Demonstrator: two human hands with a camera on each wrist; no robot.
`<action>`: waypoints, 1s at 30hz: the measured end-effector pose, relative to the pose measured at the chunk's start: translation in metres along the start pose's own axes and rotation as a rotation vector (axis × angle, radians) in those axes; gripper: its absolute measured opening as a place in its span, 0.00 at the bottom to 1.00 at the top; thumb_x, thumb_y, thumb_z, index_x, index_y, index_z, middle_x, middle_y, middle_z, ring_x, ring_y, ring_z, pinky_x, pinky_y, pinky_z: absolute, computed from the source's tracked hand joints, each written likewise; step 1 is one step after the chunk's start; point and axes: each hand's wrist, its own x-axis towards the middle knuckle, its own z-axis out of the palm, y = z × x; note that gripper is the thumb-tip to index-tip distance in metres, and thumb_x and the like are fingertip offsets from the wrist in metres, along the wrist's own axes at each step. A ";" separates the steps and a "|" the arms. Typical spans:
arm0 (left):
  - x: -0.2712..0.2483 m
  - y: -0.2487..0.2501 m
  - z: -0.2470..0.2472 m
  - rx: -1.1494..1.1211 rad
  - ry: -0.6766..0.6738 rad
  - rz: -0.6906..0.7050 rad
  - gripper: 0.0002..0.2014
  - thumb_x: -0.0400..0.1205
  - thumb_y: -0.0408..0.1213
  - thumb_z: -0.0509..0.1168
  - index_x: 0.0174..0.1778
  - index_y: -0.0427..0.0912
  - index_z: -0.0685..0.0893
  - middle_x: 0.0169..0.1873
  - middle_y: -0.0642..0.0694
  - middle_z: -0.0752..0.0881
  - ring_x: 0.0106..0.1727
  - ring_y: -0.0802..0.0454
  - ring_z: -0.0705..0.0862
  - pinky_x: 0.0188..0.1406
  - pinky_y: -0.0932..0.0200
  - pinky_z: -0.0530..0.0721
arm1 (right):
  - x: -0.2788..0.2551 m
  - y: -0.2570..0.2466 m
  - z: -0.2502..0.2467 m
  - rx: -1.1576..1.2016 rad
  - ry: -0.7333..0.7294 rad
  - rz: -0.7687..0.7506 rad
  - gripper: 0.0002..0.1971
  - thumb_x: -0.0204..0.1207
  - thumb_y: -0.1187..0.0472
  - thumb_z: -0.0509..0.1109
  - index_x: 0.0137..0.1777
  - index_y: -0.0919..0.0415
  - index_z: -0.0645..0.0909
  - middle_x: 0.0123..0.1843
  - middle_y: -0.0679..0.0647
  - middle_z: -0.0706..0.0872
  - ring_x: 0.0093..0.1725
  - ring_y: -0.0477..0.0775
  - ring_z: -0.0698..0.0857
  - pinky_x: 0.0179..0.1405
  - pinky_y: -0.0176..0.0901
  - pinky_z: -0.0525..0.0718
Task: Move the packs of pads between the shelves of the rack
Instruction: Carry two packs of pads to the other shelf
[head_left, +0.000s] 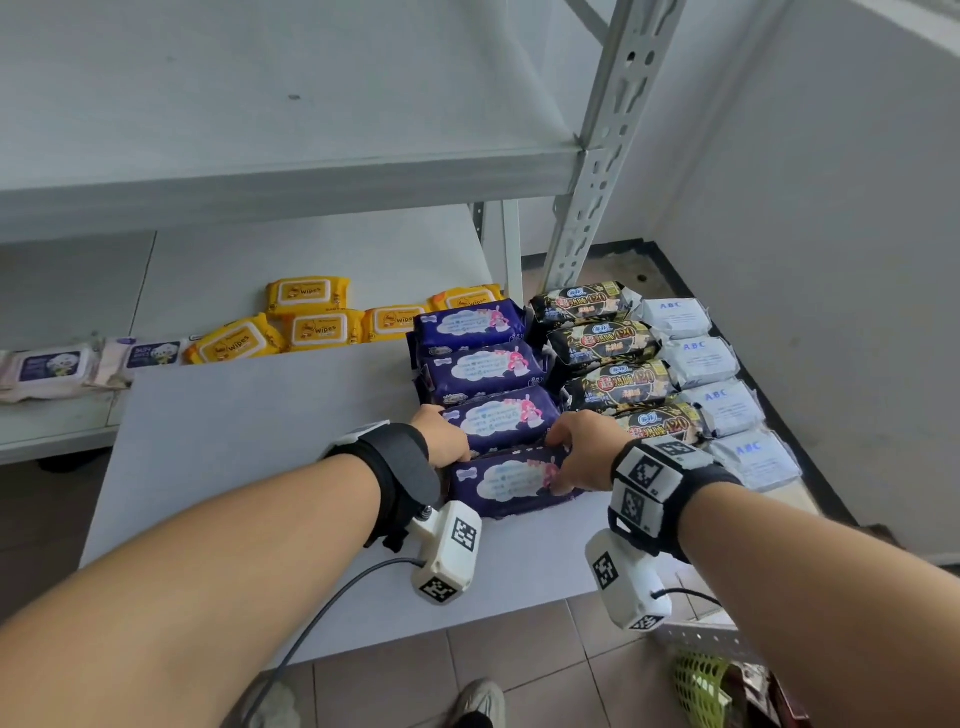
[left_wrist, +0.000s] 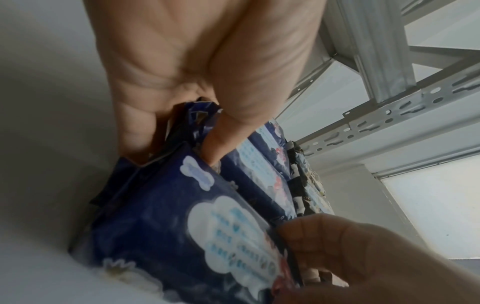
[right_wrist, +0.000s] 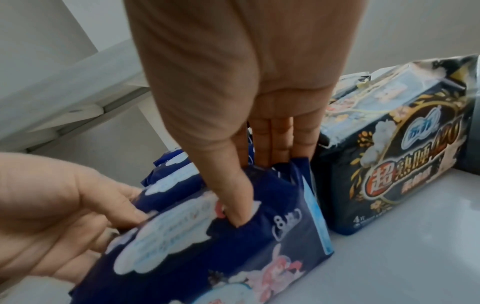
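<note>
- The nearest dark blue pack of pads (head_left: 511, 482) lies at the front of its row on the lower shelf (head_left: 270, 426), just beside the black packs (head_left: 605, 343).
- The left hand (head_left: 441, 434) holds its left end, and the right hand (head_left: 582, 449) holds its right end, thumb pressed into the top.
- I think it is best to lift it straight up, so the neighbouring packs stay in line.
- The fingers behind the pack are hidden.

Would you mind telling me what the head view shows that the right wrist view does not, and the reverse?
Only the head view shows the yellow wipes packs, the pale ABC packs and the full row of blue packs. Only the right wrist view shows the "8" printed on the nearest blue pack and the right hand's fingers behind it. Both show the left hand and right hand gripping that pack beside the black packs.
</note>
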 end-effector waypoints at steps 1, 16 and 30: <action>-0.003 0.001 -0.001 0.008 0.000 -0.007 0.27 0.74 0.23 0.68 0.71 0.31 0.73 0.64 0.31 0.81 0.64 0.35 0.82 0.62 0.41 0.83 | 0.000 -0.001 -0.002 0.040 0.018 0.005 0.28 0.64 0.59 0.81 0.64 0.56 0.79 0.60 0.52 0.85 0.55 0.53 0.83 0.53 0.42 0.83; -0.114 -0.007 -0.175 -0.085 0.247 0.104 0.21 0.79 0.35 0.67 0.68 0.33 0.78 0.67 0.35 0.81 0.67 0.40 0.80 0.58 0.53 0.82 | -0.037 -0.184 -0.077 0.512 0.197 -0.179 0.13 0.68 0.60 0.77 0.53 0.56 0.83 0.38 0.51 0.84 0.36 0.48 0.82 0.35 0.36 0.81; -0.215 -0.180 -0.503 -0.576 0.602 0.282 0.23 0.81 0.40 0.67 0.71 0.40 0.75 0.66 0.41 0.79 0.64 0.44 0.78 0.57 0.55 0.74 | -0.091 -0.541 -0.034 0.693 0.137 -0.404 0.20 0.74 0.57 0.75 0.64 0.63 0.79 0.50 0.56 0.85 0.43 0.50 0.84 0.42 0.41 0.83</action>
